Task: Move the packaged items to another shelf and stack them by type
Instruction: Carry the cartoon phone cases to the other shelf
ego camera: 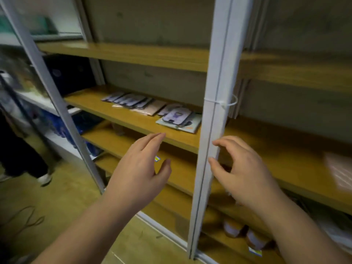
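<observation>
Flat packaged items lie on a wooden shelf [122,113] at mid height. A fanned row of purple-and-dark packets [127,100] sits toward the back, a pale pink packet [154,109] lies beside it, and a small stack topped by a purple card [179,117] rests near the white post. My left hand [139,168] hovers in front of the shelf edge, empty, fingers spread. Just right of the post, my right hand [242,168] is empty too, with fingers curled apart. Neither hand touches a packet.
A white metal upright [215,119] with a cable tie stands between my hands. Further wooden shelves run above and below; jars [234,227] stand on the bottom one and a pink packet [339,170] lies far right. A person's leg and shoe [43,178] are at left.
</observation>
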Demonstrator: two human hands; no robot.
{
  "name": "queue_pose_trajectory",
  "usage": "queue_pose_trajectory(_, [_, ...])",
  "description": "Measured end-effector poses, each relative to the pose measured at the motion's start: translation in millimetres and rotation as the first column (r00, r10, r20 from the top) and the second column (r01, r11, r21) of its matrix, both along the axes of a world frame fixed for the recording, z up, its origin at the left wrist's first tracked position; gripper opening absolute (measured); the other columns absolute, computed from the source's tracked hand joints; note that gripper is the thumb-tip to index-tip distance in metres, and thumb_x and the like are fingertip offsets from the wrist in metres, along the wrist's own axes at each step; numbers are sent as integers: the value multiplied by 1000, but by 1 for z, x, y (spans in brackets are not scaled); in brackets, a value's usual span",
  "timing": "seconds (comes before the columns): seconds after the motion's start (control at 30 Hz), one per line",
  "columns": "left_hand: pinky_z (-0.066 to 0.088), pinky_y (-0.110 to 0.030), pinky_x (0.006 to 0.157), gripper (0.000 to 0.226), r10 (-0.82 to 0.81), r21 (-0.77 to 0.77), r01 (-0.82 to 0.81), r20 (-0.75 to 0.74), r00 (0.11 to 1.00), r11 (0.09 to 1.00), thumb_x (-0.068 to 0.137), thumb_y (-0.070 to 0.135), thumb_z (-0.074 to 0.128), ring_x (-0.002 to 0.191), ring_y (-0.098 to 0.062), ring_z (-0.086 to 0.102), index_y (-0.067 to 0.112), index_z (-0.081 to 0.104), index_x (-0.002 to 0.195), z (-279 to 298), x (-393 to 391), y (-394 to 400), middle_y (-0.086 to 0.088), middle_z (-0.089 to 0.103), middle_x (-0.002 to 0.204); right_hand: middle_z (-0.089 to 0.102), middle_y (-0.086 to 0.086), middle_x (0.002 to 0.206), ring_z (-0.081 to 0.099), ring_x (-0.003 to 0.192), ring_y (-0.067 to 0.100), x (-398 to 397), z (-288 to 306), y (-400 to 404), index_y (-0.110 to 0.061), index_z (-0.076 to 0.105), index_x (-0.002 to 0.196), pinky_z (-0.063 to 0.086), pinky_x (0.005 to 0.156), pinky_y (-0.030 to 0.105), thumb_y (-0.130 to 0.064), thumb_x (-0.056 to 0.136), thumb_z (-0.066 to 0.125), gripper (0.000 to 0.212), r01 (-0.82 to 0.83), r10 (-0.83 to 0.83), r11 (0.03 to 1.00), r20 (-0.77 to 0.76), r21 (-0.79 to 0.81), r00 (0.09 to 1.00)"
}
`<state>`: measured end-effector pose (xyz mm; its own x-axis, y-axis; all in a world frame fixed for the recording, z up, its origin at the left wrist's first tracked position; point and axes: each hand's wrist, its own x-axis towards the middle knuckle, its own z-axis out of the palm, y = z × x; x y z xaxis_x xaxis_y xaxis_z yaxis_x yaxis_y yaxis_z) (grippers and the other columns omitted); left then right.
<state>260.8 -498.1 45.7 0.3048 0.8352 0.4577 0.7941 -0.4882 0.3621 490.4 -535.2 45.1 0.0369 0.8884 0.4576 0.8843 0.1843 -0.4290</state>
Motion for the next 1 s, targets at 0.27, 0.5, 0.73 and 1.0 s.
queue_pose_trajectory(0.27, [32,-24,110,66,93,-60,-91,29,995,994,92,48,53,140,-4,35,30,36,152,-12,-86,48,15,41,153,49,-24,127,36,113,-12,-88,-4,65,-33,55,133,28,96,13,-46,91,58,43,-87,88,996,40,-22,995])
queue_pose_trajectory(0.5, [24,-19,107,68,130,-85,-127,36,991,988,88,54,43,140,0,30,32,35,152,-28,-109,110,16,41,153,51,-23,125,42,114,-6,-115,-27,139,-34,54,133,37,95,19,-48,90,56,45,-98,100,993,23,-65,995])
queue_pose_trajectory(0.73, [24,-15,103,63,153,-71,-156,-44,987,985,91,50,50,136,2,33,33,37,150,-24,-134,192,17,44,150,57,-13,124,50,114,5,-147,-26,236,-27,59,130,41,94,25,-42,91,60,42,-110,109,993,-41,-32,993])
queue_pose_trajectory(1.0, [25,-17,104,62,138,-134,-141,-34,990,981,92,54,49,139,0,33,36,36,151,-34,-159,274,19,41,153,59,-14,121,53,110,5,-177,-26,313,-27,61,124,37,88,22,-41,89,59,37,-110,108,991,-33,-72,994])
